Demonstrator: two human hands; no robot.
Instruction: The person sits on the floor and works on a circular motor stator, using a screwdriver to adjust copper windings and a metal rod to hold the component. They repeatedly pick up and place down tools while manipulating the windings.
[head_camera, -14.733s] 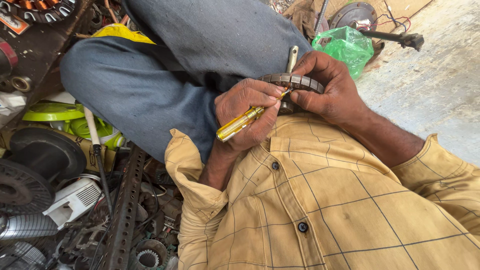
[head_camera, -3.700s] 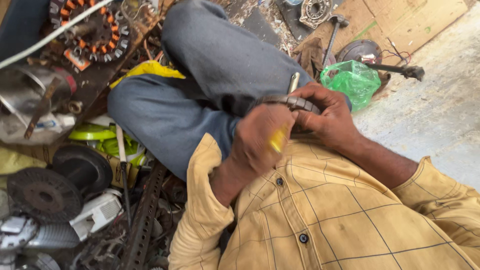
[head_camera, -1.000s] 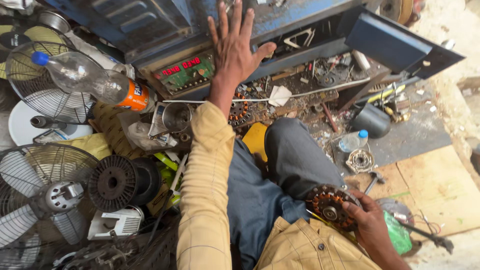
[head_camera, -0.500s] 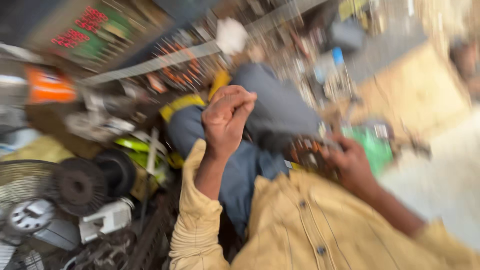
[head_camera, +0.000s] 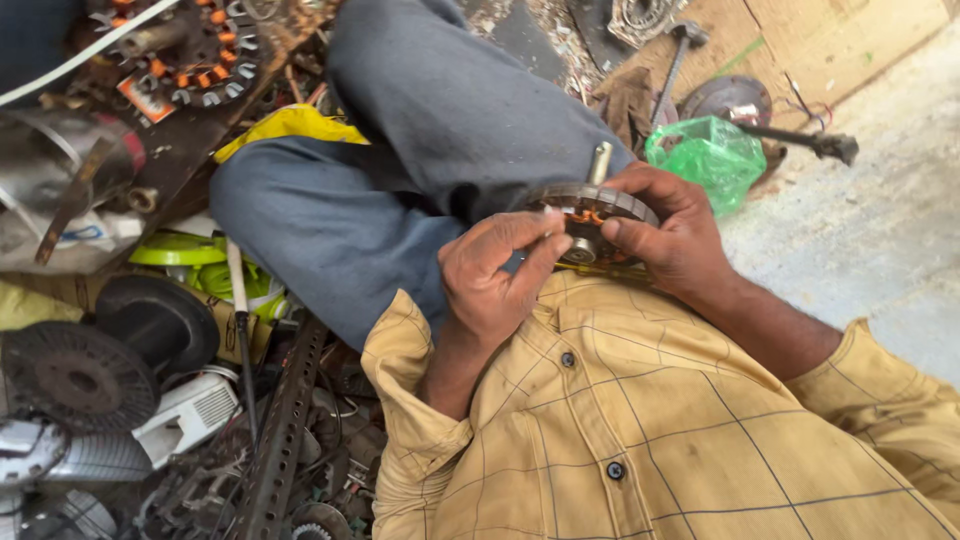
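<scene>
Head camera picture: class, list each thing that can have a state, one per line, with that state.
Round motor part: gripped at its rim, shaft pointing up.
Right hand: closed on the motor part.
Left hand: fingertips touching the part's face.
Green plastic bag: crumpled, lying on the floor.
Hammer: lying flat.

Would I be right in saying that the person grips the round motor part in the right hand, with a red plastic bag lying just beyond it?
Not quite: in the head view the plastic bag is green, not red. The right hand does grip the round motor part.
</scene>
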